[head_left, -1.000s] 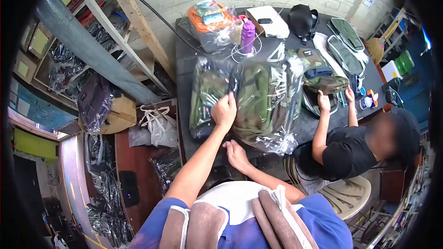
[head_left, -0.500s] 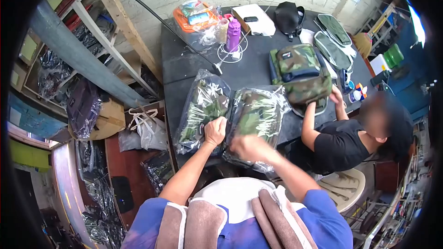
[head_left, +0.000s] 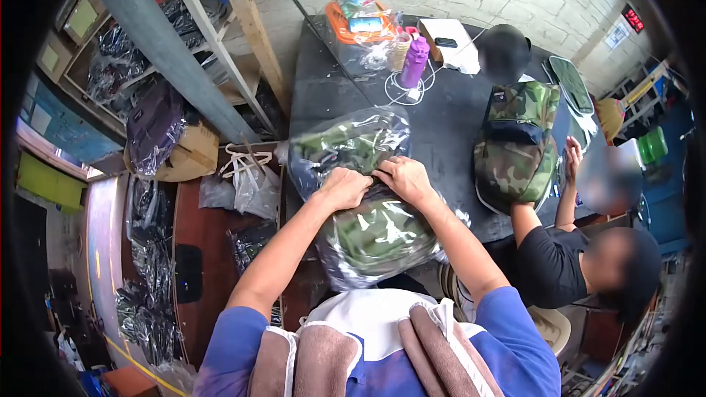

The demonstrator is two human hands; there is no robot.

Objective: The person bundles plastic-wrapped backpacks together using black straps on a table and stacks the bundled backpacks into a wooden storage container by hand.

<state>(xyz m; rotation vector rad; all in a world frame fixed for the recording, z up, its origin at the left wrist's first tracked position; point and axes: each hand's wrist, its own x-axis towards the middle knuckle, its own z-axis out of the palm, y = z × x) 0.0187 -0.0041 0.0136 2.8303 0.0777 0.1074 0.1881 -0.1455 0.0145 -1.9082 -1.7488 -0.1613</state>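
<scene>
Two camouflage bags in clear plastic lie at the near edge of the dark table, one behind the other. My left hand (head_left: 346,190) is closed on plastic where they meet, at the near side of the farther wrapped bag (head_left: 346,145). Close beside it, my right hand (head_left: 404,179) also pinches the plastic with bent fingers. Below both hands, the nearer wrapped bag (head_left: 382,235) overhangs the table edge towards my body. Shine on the plastic hides which sheet each hand grips.
At the right, a co-worker (head_left: 562,265) holds a camouflage backpack (head_left: 518,147) upright. Farther back on the table (head_left: 456,121) are a purple bottle (head_left: 415,62), an orange-lidded container (head_left: 362,26), a white box (head_left: 450,45) and a black cap (head_left: 504,53). Shelves stand at the left.
The two wrapped bags went from side by side to one behind the other. My hands came together between them. The co-worker's backpack is now more upright, and the view has shifted.
</scene>
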